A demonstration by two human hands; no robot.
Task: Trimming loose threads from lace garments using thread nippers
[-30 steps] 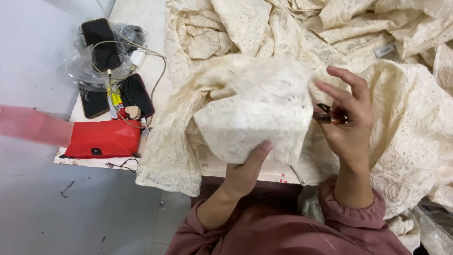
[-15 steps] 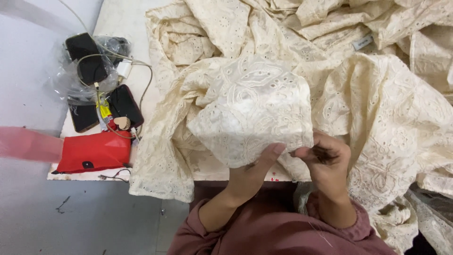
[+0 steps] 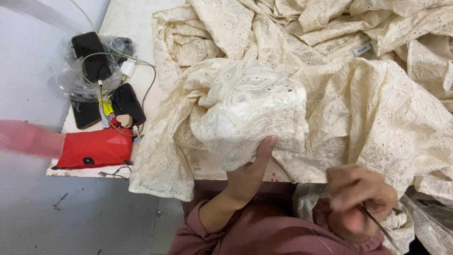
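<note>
Gripping cream eyelet fabric w/ left hand, thumb pressed on top, fingers hidden under the bunched cloth at table edge. Right hand blurred near the lap, closed round a thin dark tool; can't tell what kind. Red pouch & phones well left on table.

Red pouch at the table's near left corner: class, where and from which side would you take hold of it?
Probably grip the red pouch across its short width, mid-body, coming from above. It lies flat and long on the table, its top face bare. Cables and dark phones crowd its far edge, so avoid that side.
</note>
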